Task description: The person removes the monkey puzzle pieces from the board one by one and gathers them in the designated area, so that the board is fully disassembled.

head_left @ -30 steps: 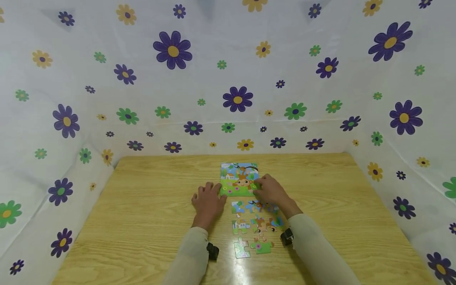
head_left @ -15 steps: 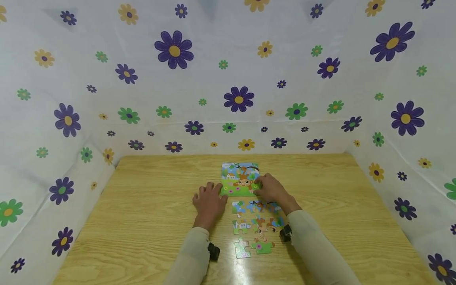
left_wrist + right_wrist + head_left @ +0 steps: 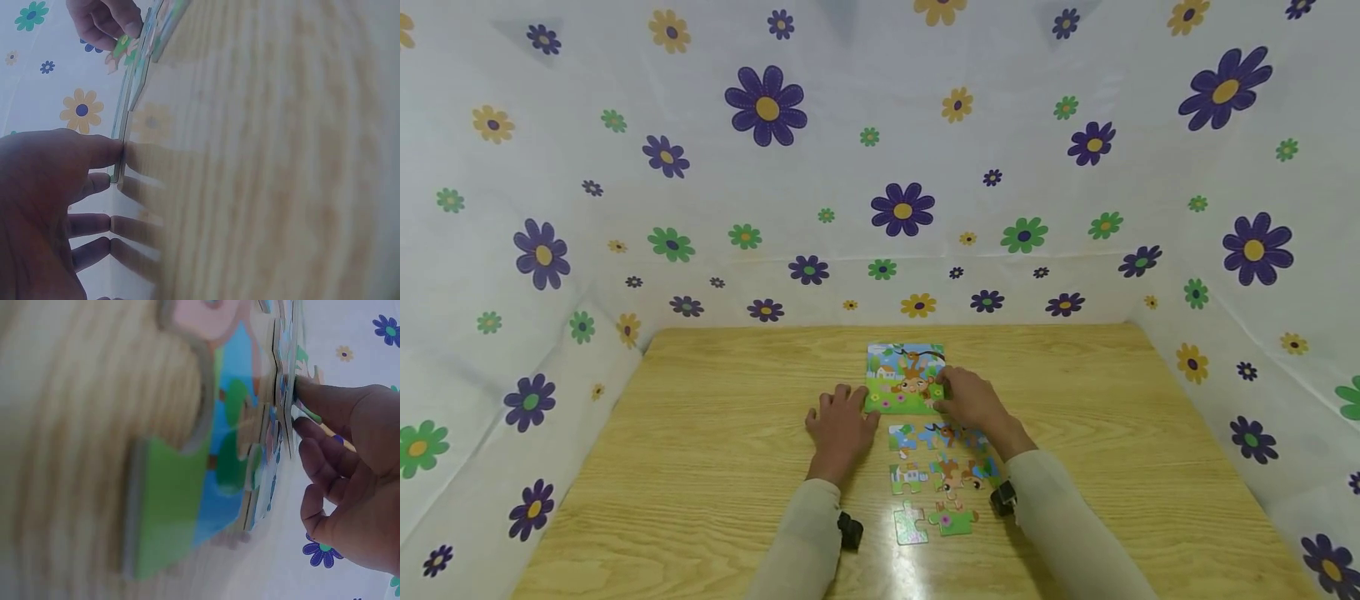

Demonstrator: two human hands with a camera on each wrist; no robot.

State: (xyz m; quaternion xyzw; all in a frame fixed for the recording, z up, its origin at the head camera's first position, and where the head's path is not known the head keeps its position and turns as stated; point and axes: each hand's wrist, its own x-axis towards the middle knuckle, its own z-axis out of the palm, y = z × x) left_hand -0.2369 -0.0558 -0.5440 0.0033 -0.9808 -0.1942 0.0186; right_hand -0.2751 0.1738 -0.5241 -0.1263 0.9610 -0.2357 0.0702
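Observation:
A picture board showing a monkey, a house and flowers lies flat at the middle of the table. My left hand is at its near left corner, thumb on the edge and fingers spread on the wood. In the left wrist view that thumb meets the board's thin side. At the board's right edge my right hand pinches a small green and pink puzzle piece between thumb and fingers. Several jigsaw pieces form rows just nearer: a house piece, a pale corner piece and a green flower piece.
The wooden table reaches back to a white flower-printed cloth, which also hangs at both sides. A large blue and green puzzle piece lies close below the right wrist camera. Both wrists carry small black cameras.

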